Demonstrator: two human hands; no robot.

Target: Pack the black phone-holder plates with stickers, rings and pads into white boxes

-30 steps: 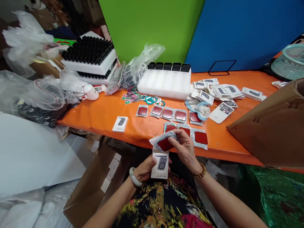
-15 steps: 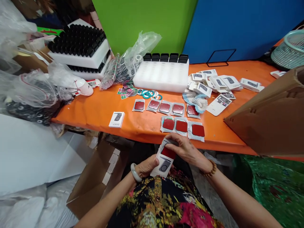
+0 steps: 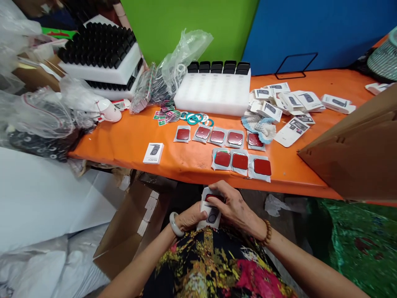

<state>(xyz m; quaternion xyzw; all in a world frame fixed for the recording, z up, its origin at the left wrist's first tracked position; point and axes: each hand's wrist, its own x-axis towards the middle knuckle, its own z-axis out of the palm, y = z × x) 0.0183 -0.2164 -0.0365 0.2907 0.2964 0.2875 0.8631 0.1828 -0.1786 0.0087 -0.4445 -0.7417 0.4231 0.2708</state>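
Below the table's front edge, over my lap, my left hand (image 3: 190, 217) grips a small white product box (image 3: 210, 215) from its left side. My right hand (image 3: 233, 205) is closed on a bagged red pad (image 3: 214, 198) whose lower part sits inside the box's open top. Several more bagged red pads (image 3: 240, 161) lie in two rows on the orange table (image 3: 130, 140) just above my hands. One closed white box (image 3: 154, 152) lies alone near the front edge to the left.
A white foam tray (image 3: 214, 97) with black items along its back stands mid-table, a stacked foam tray of black items (image 3: 102, 62) at the left. Flat white boxes (image 3: 282, 101) are scattered on the right, beside a brown carton (image 3: 356, 149). Plastic bags (image 3: 37, 116) crowd the left; an open carton (image 3: 130, 231) sits below.
My right hand has pushed the bagged red pad down into the box held by my left hand; both hands have dropped lower, toward my lap.
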